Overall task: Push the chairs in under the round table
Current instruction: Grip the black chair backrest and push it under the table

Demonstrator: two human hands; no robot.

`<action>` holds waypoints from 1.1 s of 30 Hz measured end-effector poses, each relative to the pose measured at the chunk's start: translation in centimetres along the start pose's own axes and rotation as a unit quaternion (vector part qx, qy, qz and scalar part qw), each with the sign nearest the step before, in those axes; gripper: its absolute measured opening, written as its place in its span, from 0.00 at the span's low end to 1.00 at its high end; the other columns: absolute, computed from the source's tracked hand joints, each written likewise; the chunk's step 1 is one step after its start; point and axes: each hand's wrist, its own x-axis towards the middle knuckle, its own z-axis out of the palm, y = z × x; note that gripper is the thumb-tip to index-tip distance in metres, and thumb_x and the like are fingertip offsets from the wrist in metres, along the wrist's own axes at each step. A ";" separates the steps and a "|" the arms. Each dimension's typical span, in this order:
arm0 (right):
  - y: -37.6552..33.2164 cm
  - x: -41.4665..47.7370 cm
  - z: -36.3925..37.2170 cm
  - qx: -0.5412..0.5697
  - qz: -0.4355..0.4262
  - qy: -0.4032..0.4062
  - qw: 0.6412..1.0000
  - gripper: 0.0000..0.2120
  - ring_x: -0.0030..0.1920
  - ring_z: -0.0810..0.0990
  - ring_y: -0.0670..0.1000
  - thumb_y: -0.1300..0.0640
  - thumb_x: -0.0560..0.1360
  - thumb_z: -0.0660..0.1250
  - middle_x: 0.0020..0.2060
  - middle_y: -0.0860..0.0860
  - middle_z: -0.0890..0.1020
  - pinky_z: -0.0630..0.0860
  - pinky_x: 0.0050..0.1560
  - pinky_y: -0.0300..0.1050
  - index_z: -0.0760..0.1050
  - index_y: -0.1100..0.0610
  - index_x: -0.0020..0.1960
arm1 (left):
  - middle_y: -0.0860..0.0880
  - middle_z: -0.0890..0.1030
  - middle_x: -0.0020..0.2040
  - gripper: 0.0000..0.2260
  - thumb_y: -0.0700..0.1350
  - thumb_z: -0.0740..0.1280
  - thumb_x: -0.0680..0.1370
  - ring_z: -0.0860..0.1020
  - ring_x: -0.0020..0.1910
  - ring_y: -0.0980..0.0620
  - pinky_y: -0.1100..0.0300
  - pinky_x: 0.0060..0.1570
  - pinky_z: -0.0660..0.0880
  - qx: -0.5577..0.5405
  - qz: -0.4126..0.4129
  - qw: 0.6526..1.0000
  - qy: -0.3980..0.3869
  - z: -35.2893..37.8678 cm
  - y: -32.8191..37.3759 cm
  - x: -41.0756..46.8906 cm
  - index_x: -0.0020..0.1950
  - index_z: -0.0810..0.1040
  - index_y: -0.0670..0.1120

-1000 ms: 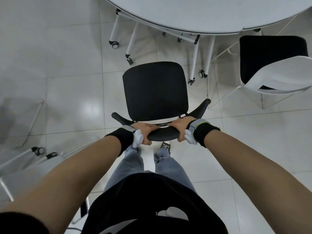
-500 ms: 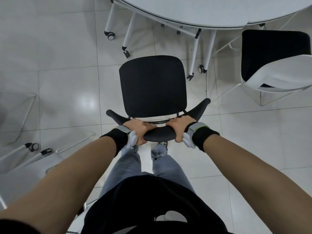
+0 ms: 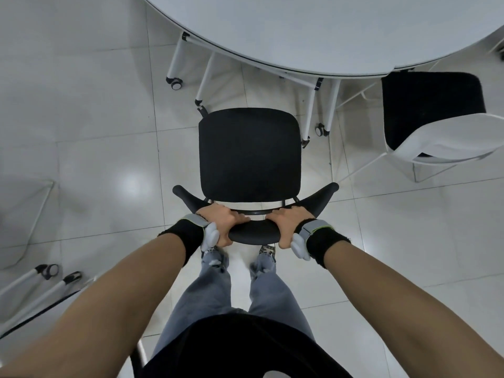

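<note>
Head view: left hand (image 3: pixel 222 223) and right hand (image 3: pixel 289 223) clamp black chair (image 3: pixel 248 155) backrest; seat may snag caster legs (image 3: pixel 321 110) at 1 o'clock under round table (image 3: pixel 313 31).

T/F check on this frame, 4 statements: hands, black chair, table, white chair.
1. Both hands grip the black chair's backrest. True: left hand, right hand.
2. The black chair's seat is fully under the table. False: the whole seat shows, short of the table edge.
3. A white chair stands to the right. True.
4. The table legs have no castors. False: a castor shows on a leg.
</note>
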 end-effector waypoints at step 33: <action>-3.4 10.1 -10.2 0.073 0.060 0.046 0.994 0.31 0.40 0.80 0.53 0.42 0.54 0.69 0.43 0.47 0.80 0.73 0.39 0.44 0.74 0.46 0.57 | 0.56 0.83 0.56 0.33 0.53 0.66 0.65 0.82 0.52 0.50 0.56 0.54 0.79 0.087 0.044 0.994 -0.056 -10.7 -16.0 2.6 0.72 0.69 0.61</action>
